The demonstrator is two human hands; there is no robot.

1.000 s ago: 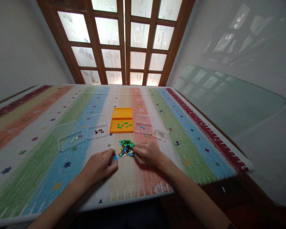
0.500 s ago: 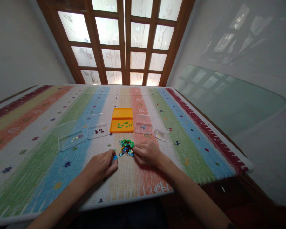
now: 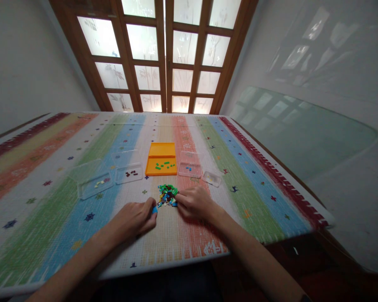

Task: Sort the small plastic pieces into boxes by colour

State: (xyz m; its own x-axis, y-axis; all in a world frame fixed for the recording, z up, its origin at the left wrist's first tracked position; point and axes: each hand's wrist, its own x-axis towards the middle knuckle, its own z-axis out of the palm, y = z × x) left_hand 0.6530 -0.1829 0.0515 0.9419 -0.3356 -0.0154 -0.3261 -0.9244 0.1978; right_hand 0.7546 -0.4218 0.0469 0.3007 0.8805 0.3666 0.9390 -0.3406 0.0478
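A heap of small toy bricks, green, blue, dark brown, yellow and white, lies on the tablecloth between my hands. To its left, my left hand pinches a small blue brick between thumb and fingers. My right hand rests against the heap's right side. Its fingers are bent together at the bricks, and whatever lies between the fingertips is hidden. Just beyond the heap is an opened orange case with several green bricks in it.
Clear plastic boxes flank the case: one with pale bricks, one with dark brown bricks, one with blue bricks, and a small one with yellow bits. A striped cloth covers the table.
My left hand has shifted slightly right and closed more around the blue brick. My right hand stays almost in place at the heap.
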